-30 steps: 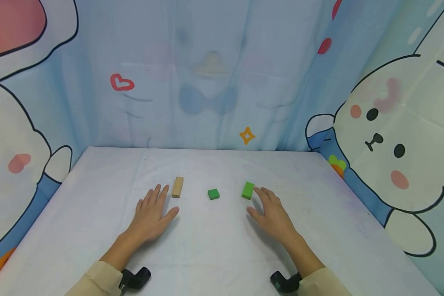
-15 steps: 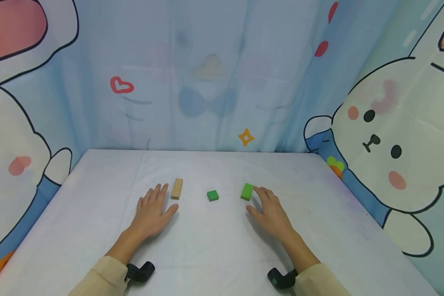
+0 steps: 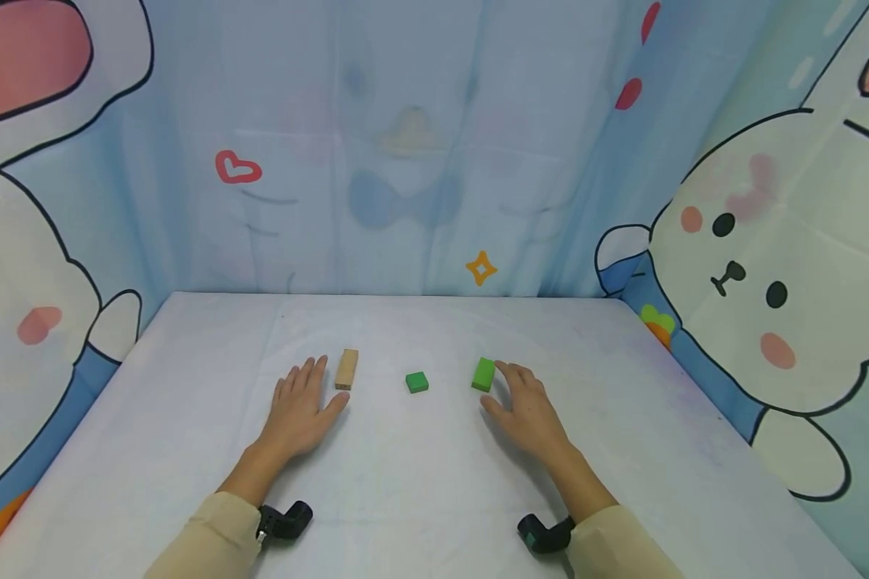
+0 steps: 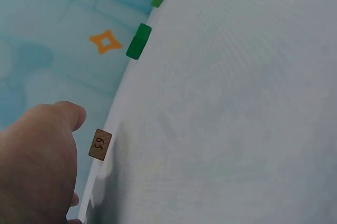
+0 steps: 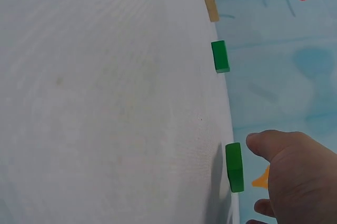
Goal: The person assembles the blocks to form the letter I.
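A plain wooden block (image 3: 346, 370) lies on the white table, with "65" or "59" marked on its near end in the left wrist view. Just left of it is my left hand (image 3: 297, 414), fingers straight and thumb spread, holding nothing. In the middle sits a short dark green block (image 3: 417, 382). Farther right lies a longer bright green block (image 3: 483, 375). Beside its right side is my right hand (image 3: 529, 414), fingers loosely bent and thumb apart. Its index fingertip is very close to this block; whether they touch I cannot tell.
The white-covered table (image 3: 405, 466) ends at a blue cartoon curtain (image 3: 405, 241) behind and on both sides. A black wrist camera (image 3: 286, 521) sits under the left sleeve, and another black camera (image 3: 545, 534) under the right one.
Both hands have slid slightly forward, and the wrist cameras sit a little farther in and up. The blocks keep their places; the whole head view shifted slightly.
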Tool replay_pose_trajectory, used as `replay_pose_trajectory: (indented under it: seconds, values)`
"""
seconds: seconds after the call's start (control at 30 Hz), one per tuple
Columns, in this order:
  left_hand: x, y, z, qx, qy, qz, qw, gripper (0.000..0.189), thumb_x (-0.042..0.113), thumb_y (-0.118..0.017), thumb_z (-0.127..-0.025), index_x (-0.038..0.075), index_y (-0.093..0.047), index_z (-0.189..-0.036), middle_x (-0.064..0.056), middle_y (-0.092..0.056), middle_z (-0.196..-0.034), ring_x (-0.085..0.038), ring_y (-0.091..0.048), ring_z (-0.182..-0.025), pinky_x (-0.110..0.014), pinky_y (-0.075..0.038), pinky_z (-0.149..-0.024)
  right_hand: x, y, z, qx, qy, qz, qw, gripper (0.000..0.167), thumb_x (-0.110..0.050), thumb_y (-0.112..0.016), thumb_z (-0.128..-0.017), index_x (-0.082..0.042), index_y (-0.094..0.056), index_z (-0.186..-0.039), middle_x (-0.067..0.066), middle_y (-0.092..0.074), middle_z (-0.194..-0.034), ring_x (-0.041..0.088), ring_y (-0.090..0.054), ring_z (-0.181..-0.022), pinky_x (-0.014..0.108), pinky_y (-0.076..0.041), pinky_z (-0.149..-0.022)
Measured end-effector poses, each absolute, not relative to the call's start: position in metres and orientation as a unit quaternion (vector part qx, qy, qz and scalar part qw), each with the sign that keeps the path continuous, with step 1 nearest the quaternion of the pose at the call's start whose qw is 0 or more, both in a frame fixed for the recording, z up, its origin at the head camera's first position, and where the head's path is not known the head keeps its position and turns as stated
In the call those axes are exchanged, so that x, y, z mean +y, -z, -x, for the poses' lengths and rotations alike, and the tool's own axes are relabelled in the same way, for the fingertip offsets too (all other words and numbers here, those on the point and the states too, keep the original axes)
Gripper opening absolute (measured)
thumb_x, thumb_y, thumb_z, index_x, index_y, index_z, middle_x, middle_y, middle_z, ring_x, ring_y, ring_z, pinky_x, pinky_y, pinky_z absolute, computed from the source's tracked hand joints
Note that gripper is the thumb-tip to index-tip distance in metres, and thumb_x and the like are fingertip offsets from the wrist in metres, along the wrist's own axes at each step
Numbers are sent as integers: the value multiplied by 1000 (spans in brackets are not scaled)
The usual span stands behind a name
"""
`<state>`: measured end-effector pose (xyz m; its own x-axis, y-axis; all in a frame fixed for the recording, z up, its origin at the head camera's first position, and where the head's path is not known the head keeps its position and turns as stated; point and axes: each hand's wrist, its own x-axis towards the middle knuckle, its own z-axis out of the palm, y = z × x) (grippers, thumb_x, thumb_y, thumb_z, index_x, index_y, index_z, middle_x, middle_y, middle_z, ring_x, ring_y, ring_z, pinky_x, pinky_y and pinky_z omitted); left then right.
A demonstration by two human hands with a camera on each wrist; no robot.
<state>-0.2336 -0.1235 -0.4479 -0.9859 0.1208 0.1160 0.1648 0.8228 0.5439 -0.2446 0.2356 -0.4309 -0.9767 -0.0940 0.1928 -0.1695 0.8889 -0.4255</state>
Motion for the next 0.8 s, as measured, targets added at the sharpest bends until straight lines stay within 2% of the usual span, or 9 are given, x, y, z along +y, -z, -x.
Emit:
replay_pose_trajectory:
  seconds: [0.37,0.8]
  values:
    - [-117,450,243,-955,285,69,44,78,44,-50,-105,-1,-22,-163,-30,-23,-167,-55,-17,-154,-70,-9,-125,234,439,256,-968,-231,-54,81,70,-31,-69,-98,-3,-40,-156,30,-42,-155,50,-42,-143,64,-43,-112]
    - [-116,450,259,-955,284,66,43,82,45,-53,-102,-1,-22,-162,-32,-26,-165,-55,-17,-154,-70,-9,-124,232,440,266,-969,-234,-29,69,76,-32,-68,-97,0,-35,-158,30,-39,-157,49,-36,-147,63,-37,-118]
